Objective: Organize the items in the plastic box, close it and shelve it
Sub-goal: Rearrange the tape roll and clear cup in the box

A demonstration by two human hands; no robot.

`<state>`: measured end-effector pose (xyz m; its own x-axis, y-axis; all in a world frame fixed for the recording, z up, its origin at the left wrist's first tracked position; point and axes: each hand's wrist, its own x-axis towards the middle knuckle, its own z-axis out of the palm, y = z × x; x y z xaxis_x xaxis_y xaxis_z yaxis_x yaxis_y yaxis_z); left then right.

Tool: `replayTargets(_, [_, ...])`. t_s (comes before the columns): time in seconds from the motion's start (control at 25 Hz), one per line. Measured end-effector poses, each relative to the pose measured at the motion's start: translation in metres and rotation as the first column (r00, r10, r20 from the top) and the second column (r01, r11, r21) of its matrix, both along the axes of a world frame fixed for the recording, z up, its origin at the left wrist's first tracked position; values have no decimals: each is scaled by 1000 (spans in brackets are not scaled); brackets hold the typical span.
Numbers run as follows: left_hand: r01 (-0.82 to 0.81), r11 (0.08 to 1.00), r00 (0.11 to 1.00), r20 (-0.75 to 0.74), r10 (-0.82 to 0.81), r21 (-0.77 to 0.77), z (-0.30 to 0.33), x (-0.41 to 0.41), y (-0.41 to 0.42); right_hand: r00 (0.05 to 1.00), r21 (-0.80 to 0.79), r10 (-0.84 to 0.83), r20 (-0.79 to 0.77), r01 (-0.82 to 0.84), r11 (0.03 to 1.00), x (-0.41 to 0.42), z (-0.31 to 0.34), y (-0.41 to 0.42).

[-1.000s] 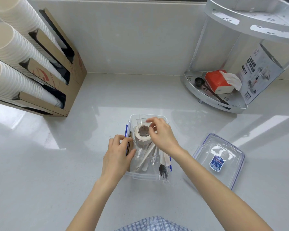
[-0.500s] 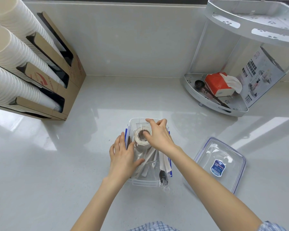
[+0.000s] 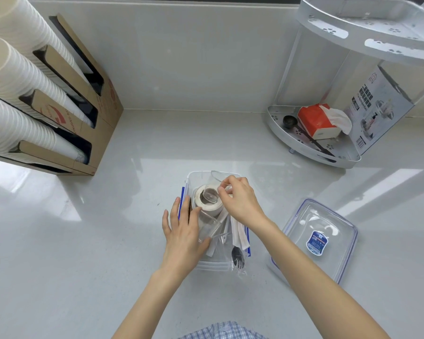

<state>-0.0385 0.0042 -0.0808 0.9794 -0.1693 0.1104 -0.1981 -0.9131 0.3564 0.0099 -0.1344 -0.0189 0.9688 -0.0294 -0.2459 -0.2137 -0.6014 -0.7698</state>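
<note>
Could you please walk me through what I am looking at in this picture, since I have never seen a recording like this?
There is no machine here. A person wears a camera on the head, so you look down along their two bare arms at a pale counter.

In the middle stands an open clear plastic box holding a roll of tape, wrapped cutlery and a black fork. The left hand rests flat against the box's left side. The right hand pinches something small and clear by the roll; I cannot tell exactly what.

The box's lid lies on the counter to the right. Behind it is a white corner shelf; at far left, stacked paper cups.
</note>
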Motion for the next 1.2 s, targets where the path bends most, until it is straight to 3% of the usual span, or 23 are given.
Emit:
replayTargets(0.24, [-95, 942, 995, -69, 77, -321, 27, -8, 1, 999, 169, -35, 37, 28, 985, -14, 20, -9])
replayTargets(0.44, [-102, 873, 994, -81, 72, -478, 39, -9, -3, 982, 118, 173, 72, -181, 976, -29, 21, -6])
replayTargets(0.68, [-128, 782, 987, -153, 43, -609, 42, -9, -3, 944, 48, 317, 88, -322, 946, -39, 15, -7])
replayTargets(0.8, [-151, 766, 986, -149, 73, -625, 43, -9, -2, 962, 78, 261, 86, -268, 960, -37, 15, -12])
replayTargets(0.88, [-191, 756, 980, -165, 111, -626, 44, -8, 1, 957, -62, 286, 51, -283, 957, -35, 8, -16])
replayTargets(1.0, [-207, 754, 977, -171, 127, -623, 46, -7, 5, 857, -381, 498, -132, -507, 773, -37, -7, -13])
replayTargets(1.08, [-215, 753, 975, -175, 134, -622, 47, -9, 9, 809, -439, 549, -209, -580, 687, -38, -14, -5])
replayTargets(1.2, [-229, 749, 971, -201, 130, -622, 48, -11, 11, 836, -418, 521, -173, -542, 729, -37, -17, -3])
